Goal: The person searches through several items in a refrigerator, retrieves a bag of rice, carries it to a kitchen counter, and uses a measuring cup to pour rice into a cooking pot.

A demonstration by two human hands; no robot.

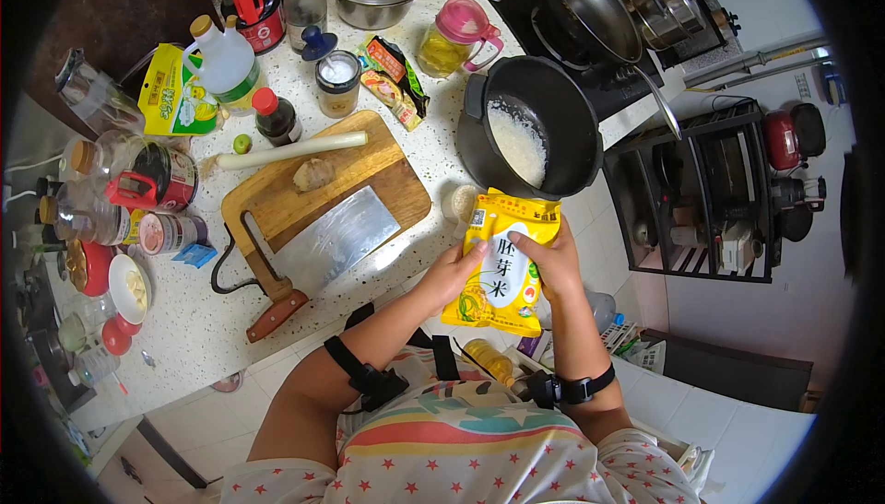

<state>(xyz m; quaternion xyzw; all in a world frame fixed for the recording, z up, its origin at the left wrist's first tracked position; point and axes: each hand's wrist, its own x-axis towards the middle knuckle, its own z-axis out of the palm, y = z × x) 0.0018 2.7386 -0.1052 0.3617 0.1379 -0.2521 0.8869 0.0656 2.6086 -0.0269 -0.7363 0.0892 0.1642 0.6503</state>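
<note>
A yellow plastic bag of rice [508, 297] is held upright between my two hands, its printed front facing me. My left hand [449, 272] grips the left edge with the thumb across the front. On the other edge, my right hand [556, 262] has its thumb pressed near the middle. Just beyond the bag's top stands a black inner cooking pot [574, 124] with white rice grains [515, 145] on its bottom. A small cup [459, 203] sits beside the pot, partly covered by the bag. Whether the bag's top is cut open cannot be told.
Left of my hands, a cleaver [339, 238] lies on a wooden cutting board [408, 186] with a leek [297, 150] and ginger [314, 175]. A pink-lidded oil jug [449, 41] stands behind. A frying pan [588, 6] rests on the black stove, its handle jutting out.
</note>
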